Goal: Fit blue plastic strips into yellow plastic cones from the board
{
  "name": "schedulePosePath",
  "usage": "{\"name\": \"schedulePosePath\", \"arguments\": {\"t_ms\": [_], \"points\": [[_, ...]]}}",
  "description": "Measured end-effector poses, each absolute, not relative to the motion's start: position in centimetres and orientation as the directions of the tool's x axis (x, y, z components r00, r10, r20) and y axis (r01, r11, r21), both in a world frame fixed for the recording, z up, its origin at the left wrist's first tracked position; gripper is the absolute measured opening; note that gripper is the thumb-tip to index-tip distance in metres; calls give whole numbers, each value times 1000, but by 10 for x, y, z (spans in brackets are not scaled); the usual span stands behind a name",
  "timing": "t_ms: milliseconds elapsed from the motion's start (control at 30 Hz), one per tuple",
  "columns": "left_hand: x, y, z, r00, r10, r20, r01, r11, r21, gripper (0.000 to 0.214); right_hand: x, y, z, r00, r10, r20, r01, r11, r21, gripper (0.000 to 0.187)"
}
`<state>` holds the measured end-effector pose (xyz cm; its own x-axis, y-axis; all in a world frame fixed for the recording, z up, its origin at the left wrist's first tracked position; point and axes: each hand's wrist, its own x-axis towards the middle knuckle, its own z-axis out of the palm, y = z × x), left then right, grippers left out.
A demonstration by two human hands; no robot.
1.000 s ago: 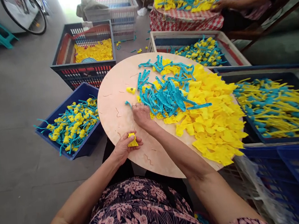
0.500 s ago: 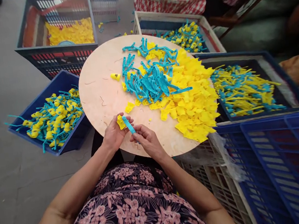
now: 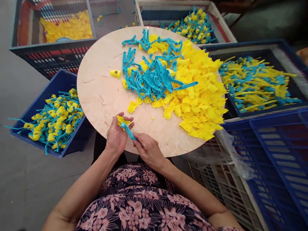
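My left hand (image 3: 116,135) is palm up at the near edge of the round board (image 3: 93,88), with a small yellow plastic piece (image 3: 122,120) resting against its fingers. Between thumb and fingers, my right hand (image 3: 148,149) pinches one end of a blue plastic strip (image 3: 129,132). The strip's other end touches or overlaps the yellow piece; I cannot tell whether they are joined. Farther back on the board lies a heap of blue strips (image 3: 152,79). A wide pile of yellow pieces (image 3: 201,92) covers the board's right side, and one yellow piece (image 3: 115,73) lies apart.
Left of the board stands a blue bin (image 3: 67,78) of joined blue-and-yellow pieces. A dark crate (image 3: 50,49) at back left holds yellow pieces. More filled trays, a white-rimmed one (image 3: 143,12) and a dark one (image 3: 276,47), stand right. Blue crates (image 3: 281,146) sit near right.
The blue strip has turned so its far end lies over the yellow piece. Both hands have shifted slightly, and the whole view has tilted down a little.
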<state>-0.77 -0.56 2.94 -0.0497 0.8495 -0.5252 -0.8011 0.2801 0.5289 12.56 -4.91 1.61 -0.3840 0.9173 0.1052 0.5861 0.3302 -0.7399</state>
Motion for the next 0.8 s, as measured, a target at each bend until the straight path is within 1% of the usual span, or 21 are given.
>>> {"name": "schedulePosePath", "arguments": {"t_ms": [133,200,267,400,500,600,667,800], "points": [[-7,-6,29,-66,857,-512,-800,261,540,31,124,-51,13,-367,920,137,609,348,-712,27],[-6,-7,29,-83,864,-496,-795,242,556,30,121,-51,12,-352,921,167,649,369,-665,28],[-6,-8,28,-108,872,-477,-790,215,573,28,118,-52,10,-349,912,215,710,407,-575,28],[-4,-10,25,-163,875,-455,-780,169,603,26,113,-54,6,-387,866,317,810,483,-331,28],[-4,-10,25,-162,877,-452,-783,164,600,26,112,-55,4,-407,848,339,837,495,-232,25],[-3,-11,25,-175,871,-458,-788,155,596,25,110,-55,1,-427,834,349,843,507,-180,24],[-2,-12,26,-215,865,-453,-774,132,619,24,108,-56,-2,-440,824,356,841,517,-158,25],[-3,-14,28,-262,869,-419,-759,83,646,25,107,-56,-1,-457,828,324,828,529,-184,27]]}}
